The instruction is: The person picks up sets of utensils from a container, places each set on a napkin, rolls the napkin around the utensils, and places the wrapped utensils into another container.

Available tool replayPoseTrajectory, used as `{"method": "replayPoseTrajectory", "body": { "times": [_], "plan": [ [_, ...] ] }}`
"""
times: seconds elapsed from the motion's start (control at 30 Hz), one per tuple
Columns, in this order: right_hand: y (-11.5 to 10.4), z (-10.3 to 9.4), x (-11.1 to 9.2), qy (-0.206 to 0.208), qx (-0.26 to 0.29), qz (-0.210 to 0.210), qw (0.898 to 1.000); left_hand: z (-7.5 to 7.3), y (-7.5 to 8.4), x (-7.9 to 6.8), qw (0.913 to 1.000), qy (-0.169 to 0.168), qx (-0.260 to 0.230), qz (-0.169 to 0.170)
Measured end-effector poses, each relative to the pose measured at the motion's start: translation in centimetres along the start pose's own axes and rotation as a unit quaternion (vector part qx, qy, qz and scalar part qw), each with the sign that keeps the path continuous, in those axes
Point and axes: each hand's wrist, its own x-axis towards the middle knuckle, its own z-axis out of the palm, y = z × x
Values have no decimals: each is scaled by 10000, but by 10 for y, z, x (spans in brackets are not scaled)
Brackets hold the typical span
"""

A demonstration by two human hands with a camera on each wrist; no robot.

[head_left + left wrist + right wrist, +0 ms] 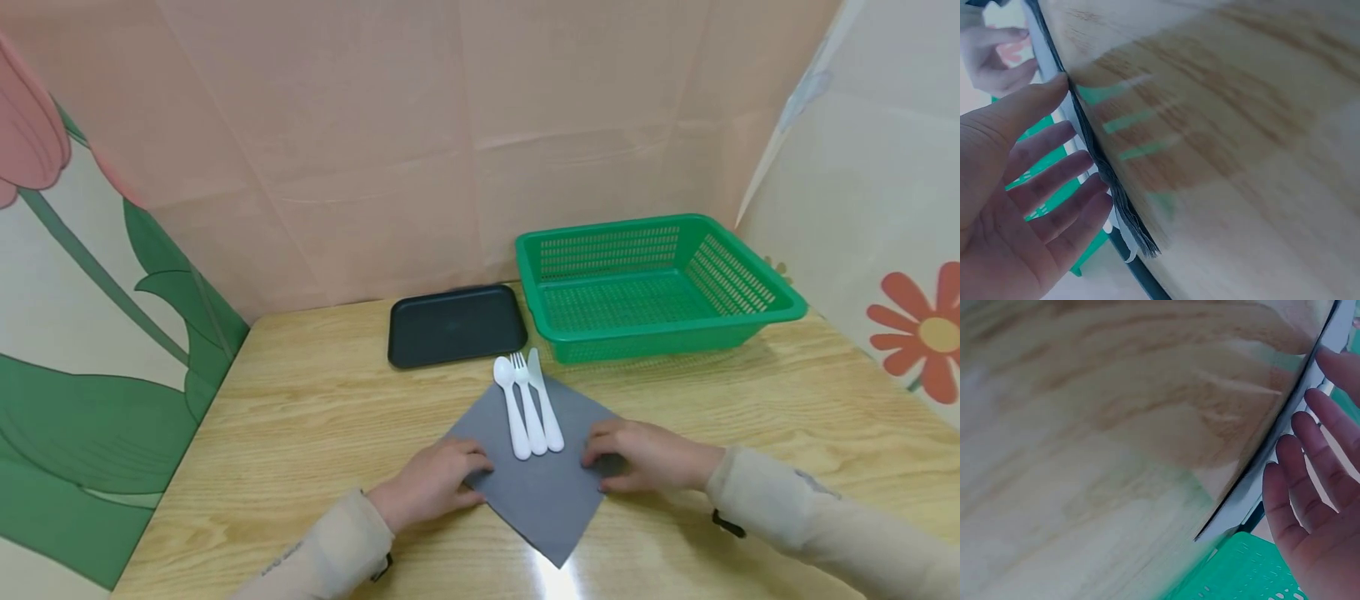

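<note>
A dark grey napkin (pixel 543 500) lies flat on the table, turned like a diamond in the head view. Across its upper half a white spoon (pixel 513 417), a white fork (pixel 529 412) and a white knife (pixel 550 417) lie side by side. Their heads point away from me, toward the far corner. At the napkin's left edge is my left hand (pixel 435 483), fingertips touching it. My right hand (pixel 648 457) touches the right edge. Both wrist views show the left fingers (pixel 1054 181) and right fingers (pixel 1300 481) loosely extended along the cloth's edge.
Behind the napkin is a shallow black tray (pixel 457 325). To its right stands a green plastic basket (pixel 622 346) with slotted sides, close to the back curtain. The wood-grain table (pixel 300 417) extends to both sides.
</note>
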Motion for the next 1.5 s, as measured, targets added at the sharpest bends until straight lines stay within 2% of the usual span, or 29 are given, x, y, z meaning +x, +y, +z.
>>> {"method": "replayPoseTrajectory", "body": {
  "times": [0.17, 0.37, 0.5, 0.6, 0.83, 0.97, 1.2, 1.4, 1.5],
  "plan": [
    [1, 0, 2, 76, -62, -105, 9999, 0, -1, 1, 10000, 7, -35, -42],
    [2, 5, 6, 448, -218, -448, 9978, 0, -1, 1, 10000, -11, -8, -22],
    [3, 8, 7, 609, -258, -506, 9965, 0, 0, 1, 10000, -48, -11, -1],
    [3, 8, 7, 598, -123, -395, 9974, 1, 0, 1, 10000, -51, -20, -4],
    [4, 3, 8, 285, 725, 359, 9963, 2, 0, 1, 9999, 52, -78, -35],
    [7, 2, 9, 241, 1131, 557, 9917, 1, 1, 4, 9993, 235, -135, -259],
    [10, 3, 9, 227, 1349, 576, 9889, 1, 1, 8, 9952, 580, -270, -739],
    [8, -1, 7, 102, 1471, 452, 9880, 2, -2, 10, 9935, 685, -381, -822],
    [6, -2, 5, -44, 1317, 454, 9902, 2, -4, 12, 9925, 752, -480, -831]
  ]
}}
